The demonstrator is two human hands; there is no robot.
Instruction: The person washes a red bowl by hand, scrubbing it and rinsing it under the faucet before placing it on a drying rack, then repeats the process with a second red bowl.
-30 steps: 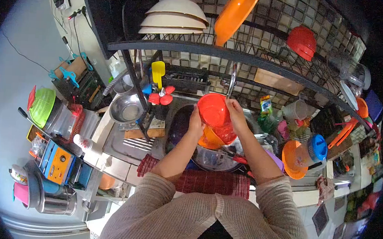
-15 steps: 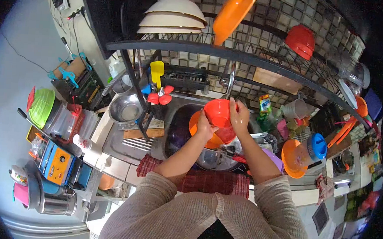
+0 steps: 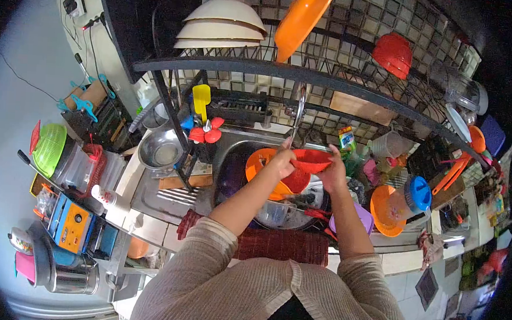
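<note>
- It was a kitchen, and I read it as a home one: crowded, mixed everyday ware.
- I had a steel sink unit with a tap over it, tiled wall behind.
- A black dish rack spanned above, holding upside-down pale bowls.
- A yellow spatula stood under the rack.
- I saw a green colander and steel pot far left.
- A blue-lidded jug was on the right.
</note>
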